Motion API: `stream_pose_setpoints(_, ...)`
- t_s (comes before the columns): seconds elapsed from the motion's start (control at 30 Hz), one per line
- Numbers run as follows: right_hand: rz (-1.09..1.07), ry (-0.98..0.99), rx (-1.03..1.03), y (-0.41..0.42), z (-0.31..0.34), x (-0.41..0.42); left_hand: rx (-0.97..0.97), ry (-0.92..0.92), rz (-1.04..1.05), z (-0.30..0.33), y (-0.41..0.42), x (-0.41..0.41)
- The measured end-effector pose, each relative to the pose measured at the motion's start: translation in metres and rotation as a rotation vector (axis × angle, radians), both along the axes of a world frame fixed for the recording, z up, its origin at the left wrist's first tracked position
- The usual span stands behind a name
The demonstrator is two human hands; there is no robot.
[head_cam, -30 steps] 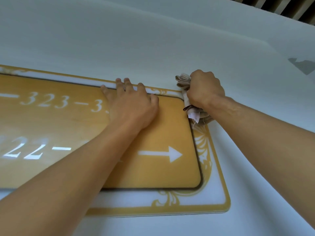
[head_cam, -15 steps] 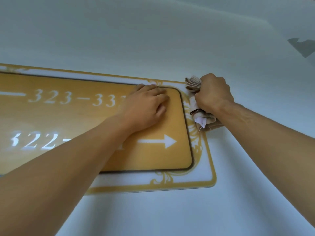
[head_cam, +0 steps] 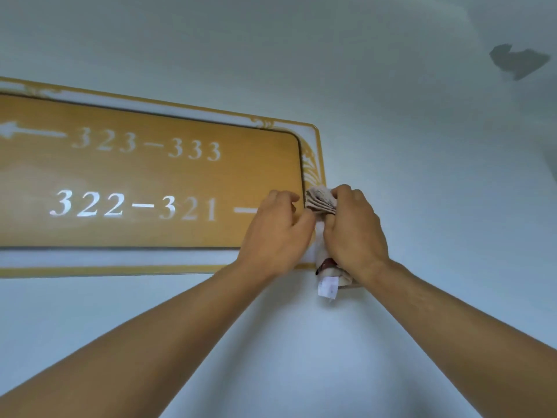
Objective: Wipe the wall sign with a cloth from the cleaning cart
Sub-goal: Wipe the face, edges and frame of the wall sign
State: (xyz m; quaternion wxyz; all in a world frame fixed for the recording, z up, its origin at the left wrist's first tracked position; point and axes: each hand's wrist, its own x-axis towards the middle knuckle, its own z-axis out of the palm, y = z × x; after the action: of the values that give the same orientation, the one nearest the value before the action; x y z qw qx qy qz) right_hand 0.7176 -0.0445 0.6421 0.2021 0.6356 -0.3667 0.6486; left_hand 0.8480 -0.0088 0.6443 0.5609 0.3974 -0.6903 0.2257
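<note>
A golden wall sign with white room numbers and a white gold-trimmed border fills the left of the view. My right hand grips a bunched beige cloth and presses it against the sign's right border, near its lower right corner. A white tag on the cloth hangs below my fist. My left hand rests on the sign's lower right part, fingers loosely curled, right next to the cloth and covering the arrow there.
The sign hangs on a plain pale wall. A dark chipped patch marks the wall at the upper right.
My right hand has slid the cloth down the sign's right border from the top corner toward the bottom corner. My left hand has moved down and right beside it.
</note>
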Motion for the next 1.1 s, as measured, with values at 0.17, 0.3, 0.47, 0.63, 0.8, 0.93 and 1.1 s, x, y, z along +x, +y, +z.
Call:
stream_pose_setpoints(0.17,0.277,-0.071,0.053,0.026,-0.024,0.017,0.378,0.524,-0.395,-0.017,0.029,-0.005)
stream_pose_setpoints(0.3,0.379,-0.018,0.130,0.057,-0.040,0.030,0.523,0.536,-0.442,-0.034,0.066,-0.007)
stream_pose_setpoints(0.47,0.609,0.075,0.190,0.097,-0.064,0.036,0.555,0.695,-0.469,-0.062,0.116,0.003)
stream_pose_setpoints(0.63,0.778,0.052,0.245,0.125,-0.074,0.025,0.538,0.756,-0.463,-0.078,0.151,0.000)
stream_pose_setpoints(0.8,0.732,-0.013,0.160,0.138,-0.069,-0.003,0.483,0.823,-0.443,-0.082,0.159,-0.020)
stream_pose_setpoints(0.93,0.699,-0.100,0.147,0.124,-0.061,-0.035,0.453,0.873,-0.387,-0.070,0.150,-0.037)
stream_pose_setpoints(1.1,0.667,-0.167,0.187,0.076,-0.048,-0.076,0.407,0.894,-0.336,-0.057,0.114,-0.056)
